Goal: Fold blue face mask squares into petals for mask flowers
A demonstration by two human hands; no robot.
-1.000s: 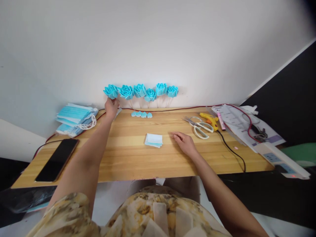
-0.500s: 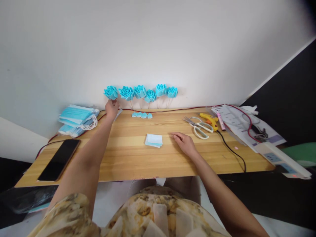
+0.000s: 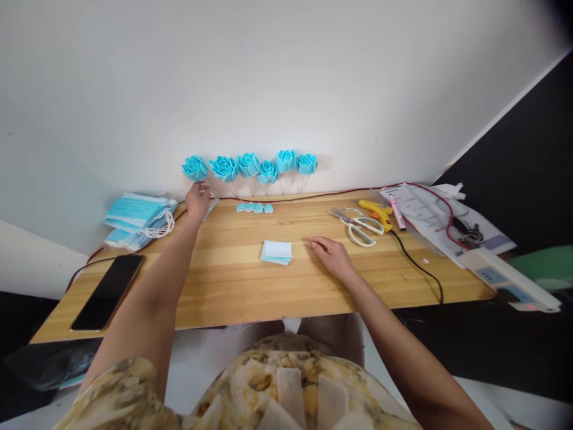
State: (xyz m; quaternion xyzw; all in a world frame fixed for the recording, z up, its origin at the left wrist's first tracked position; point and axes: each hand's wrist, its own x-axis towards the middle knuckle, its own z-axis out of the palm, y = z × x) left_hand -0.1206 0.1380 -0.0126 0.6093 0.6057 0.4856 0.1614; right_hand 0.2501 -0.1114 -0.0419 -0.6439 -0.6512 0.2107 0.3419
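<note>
I have the left hand (image 3: pixel 197 200) stretched to the back of the table (image 3: pixel 233 292), its fingers bent just under the leftmost blue flower (image 3: pixel 195 168); whether they pinch the stem or have let it go, I cannot tell. That bloom sits in front of the wall (image 3: pixel 286 77), at the left end of the row, its head pointing upward; most of its stem is hidden by my hand, so I can't read its long axis fully. Just to its right, five other blue flowers (image 3: pixel 248 165) face up too, their thin pale stems running down to the table's back edge, some slanting. Nearer me, four small folded pieces (image 3: pixel 254 208) lie side by side, then a stack of blue-and-white sheets (image 3: pixel 276 251), long side running left to right. Right of that, my right hand (image 3: pixel 330 255) rests loosely, grasping nothing I can see, fingertips toward the stack. Farther out lie scissors (image 3: pixel 362 230), a yellow glue gun (image 3: pixel 378 215) and, leftward, face masks (image 3: pixel 136 214).
</note>
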